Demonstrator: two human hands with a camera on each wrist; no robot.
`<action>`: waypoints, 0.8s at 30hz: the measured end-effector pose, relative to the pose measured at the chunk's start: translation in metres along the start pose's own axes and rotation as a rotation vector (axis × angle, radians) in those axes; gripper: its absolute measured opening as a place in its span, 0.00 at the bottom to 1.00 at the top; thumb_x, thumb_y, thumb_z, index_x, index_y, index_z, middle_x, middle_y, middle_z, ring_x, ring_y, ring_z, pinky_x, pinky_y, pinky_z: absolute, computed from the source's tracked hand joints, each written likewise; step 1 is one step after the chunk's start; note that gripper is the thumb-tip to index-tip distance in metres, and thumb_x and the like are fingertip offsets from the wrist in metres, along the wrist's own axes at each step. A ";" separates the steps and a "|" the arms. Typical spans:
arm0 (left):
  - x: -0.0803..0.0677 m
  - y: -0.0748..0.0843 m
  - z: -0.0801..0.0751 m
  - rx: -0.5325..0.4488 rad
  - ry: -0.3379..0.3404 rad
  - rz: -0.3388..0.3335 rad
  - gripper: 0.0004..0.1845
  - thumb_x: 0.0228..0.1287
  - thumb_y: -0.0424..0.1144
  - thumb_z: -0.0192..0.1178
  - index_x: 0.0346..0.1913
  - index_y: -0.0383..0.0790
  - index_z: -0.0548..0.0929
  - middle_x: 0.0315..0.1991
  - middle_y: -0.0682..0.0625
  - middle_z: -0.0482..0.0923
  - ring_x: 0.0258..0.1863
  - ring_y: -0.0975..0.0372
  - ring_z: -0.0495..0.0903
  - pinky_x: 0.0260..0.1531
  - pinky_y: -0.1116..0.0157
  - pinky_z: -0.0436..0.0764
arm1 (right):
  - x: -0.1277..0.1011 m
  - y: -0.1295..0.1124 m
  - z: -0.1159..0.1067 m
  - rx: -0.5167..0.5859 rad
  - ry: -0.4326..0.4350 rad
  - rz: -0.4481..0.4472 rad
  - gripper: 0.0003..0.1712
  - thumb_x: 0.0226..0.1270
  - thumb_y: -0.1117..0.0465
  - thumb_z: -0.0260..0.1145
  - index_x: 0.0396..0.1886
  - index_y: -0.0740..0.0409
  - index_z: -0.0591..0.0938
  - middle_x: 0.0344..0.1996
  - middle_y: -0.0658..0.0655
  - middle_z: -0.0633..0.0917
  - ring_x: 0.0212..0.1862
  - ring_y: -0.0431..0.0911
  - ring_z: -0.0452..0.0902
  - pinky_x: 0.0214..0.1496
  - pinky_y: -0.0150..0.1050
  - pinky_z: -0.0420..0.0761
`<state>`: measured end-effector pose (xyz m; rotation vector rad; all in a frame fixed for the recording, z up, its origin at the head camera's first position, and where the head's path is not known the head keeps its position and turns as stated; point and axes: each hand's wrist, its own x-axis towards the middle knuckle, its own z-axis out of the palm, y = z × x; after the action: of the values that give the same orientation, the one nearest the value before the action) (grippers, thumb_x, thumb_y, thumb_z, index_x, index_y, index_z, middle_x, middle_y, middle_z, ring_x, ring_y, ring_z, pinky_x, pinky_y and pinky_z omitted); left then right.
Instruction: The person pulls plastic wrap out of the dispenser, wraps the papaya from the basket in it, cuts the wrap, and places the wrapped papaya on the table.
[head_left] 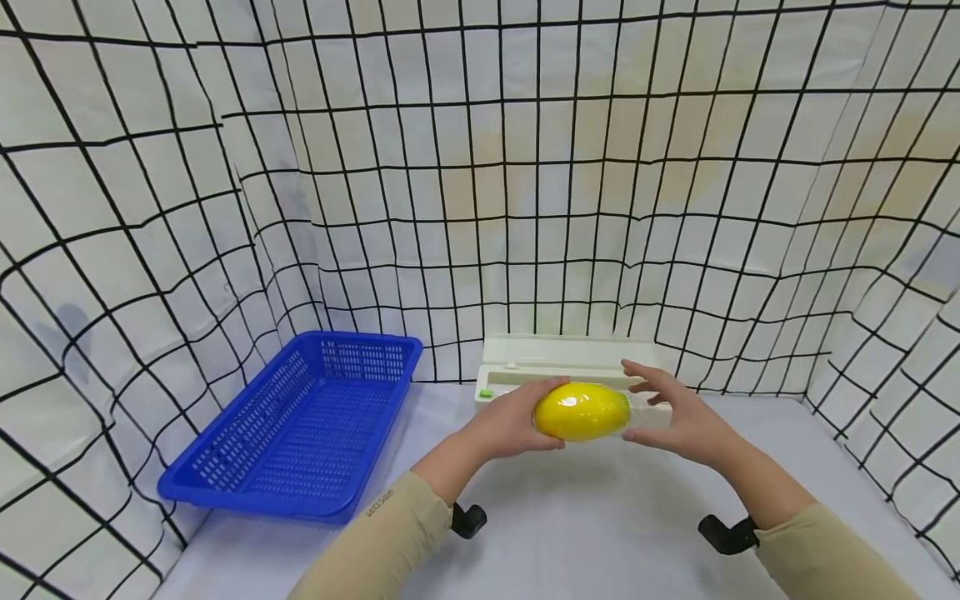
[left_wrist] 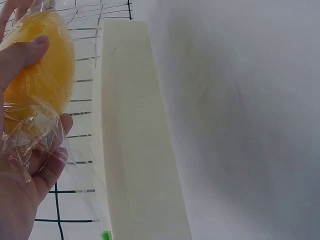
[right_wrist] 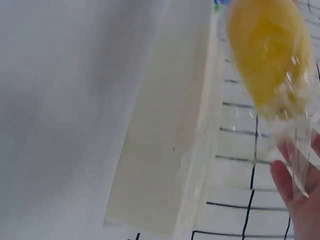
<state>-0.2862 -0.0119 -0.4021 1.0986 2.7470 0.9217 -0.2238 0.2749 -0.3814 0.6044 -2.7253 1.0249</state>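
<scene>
A yellow lemon-shaped fruit wrapped in clear film hangs a little above the white table, in front of a cream film-dispenser box. My left hand grips the fruit's left end, thumb below and fingers on top. My right hand is at the right end, with fingers and thumb around the film that trails off it. In the left wrist view the thumb lies on the fruit and crumpled film covers the palm. The right wrist view has the fruit with film running down to my fingers.
A blue plastic basket with nothing in it sits at the left on the table. The dispenser box lies along the back wall, a green tab at its left end. Grid-patterned cloth walls enclose three sides.
</scene>
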 end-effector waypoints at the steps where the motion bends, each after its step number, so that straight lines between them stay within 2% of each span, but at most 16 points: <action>1: 0.001 0.000 -0.001 -0.003 -0.004 0.004 0.48 0.53 0.51 0.75 0.75 0.66 0.60 0.67 0.62 0.69 0.55 0.64 0.73 0.58 0.55 0.74 | 0.001 -0.003 0.003 -0.040 0.002 -0.024 0.55 0.51 0.39 0.78 0.77 0.35 0.60 0.71 0.54 0.67 0.62 0.56 0.71 0.59 0.62 0.74; 5: 0.004 0.000 -0.003 -0.013 -0.021 0.018 0.48 0.53 0.50 0.75 0.75 0.65 0.60 0.66 0.62 0.70 0.55 0.64 0.74 0.58 0.56 0.75 | 0.008 -0.010 0.013 -0.251 -0.015 -0.112 0.60 0.45 0.32 0.77 0.77 0.34 0.59 0.74 0.53 0.64 0.65 0.59 0.70 0.57 0.63 0.75; 7: 0.005 -0.001 -0.004 -0.026 -0.032 0.018 0.48 0.54 0.49 0.75 0.75 0.65 0.60 0.66 0.63 0.70 0.54 0.65 0.74 0.57 0.57 0.75 | 0.011 -0.010 0.018 -0.329 -0.028 -0.134 0.60 0.45 0.34 0.79 0.77 0.35 0.59 0.74 0.53 0.63 0.66 0.60 0.69 0.57 0.61 0.77; 9: 0.005 -0.001 -0.004 -0.045 -0.041 0.023 0.47 0.54 0.48 0.75 0.75 0.65 0.61 0.65 0.63 0.70 0.53 0.65 0.74 0.56 0.57 0.75 | 0.012 -0.008 0.022 -0.356 -0.035 -0.129 0.59 0.45 0.38 0.80 0.77 0.35 0.60 0.73 0.54 0.65 0.65 0.60 0.71 0.56 0.60 0.78; 14: 0.007 0.000 -0.007 -0.102 -0.081 0.027 0.47 0.53 0.49 0.76 0.74 0.68 0.62 0.64 0.63 0.71 0.52 0.66 0.74 0.56 0.58 0.75 | 0.012 -0.001 0.027 -0.290 -0.032 -0.092 0.54 0.49 0.46 0.81 0.76 0.36 0.64 0.68 0.55 0.73 0.61 0.56 0.75 0.56 0.58 0.79; 20: 0.010 0.000 -0.011 -0.131 -0.118 -0.022 0.49 0.52 0.53 0.76 0.74 0.73 0.58 0.63 0.60 0.72 0.50 0.64 0.74 0.53 0.58 0.75 | 0.016 0.008 0.026 -0.177 -0.039 -0.117 0.46 0.53 0.52 0.80 0.71 0.45 0.71 0.64 0.50 0.77 0.61 0.50 0.75 0.61 0.54 0.76; 24: 0.011 0.000 -0.013 -0.141 -0.119 -0.068 0.48 0.51 0.55 0.76 0.73 0.69 0.58 0.60 0.56 0.74 0.47 0.63 0.75 0.49 0.60 0.76 | 0.019 0.008 0.023 -0.146 -0.049 -0.116 0.45 0.52 0.52 0.80 0.71 0.45 0.72 0.63 0.48 0.78 0.55 0.46 0.76 0.55 0.49 0.80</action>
<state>-0.2976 -0.0113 -0.3892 0.9964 2.5637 0.9891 -0.2445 0.2591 -0.3982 0.7610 -2.7395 0.7866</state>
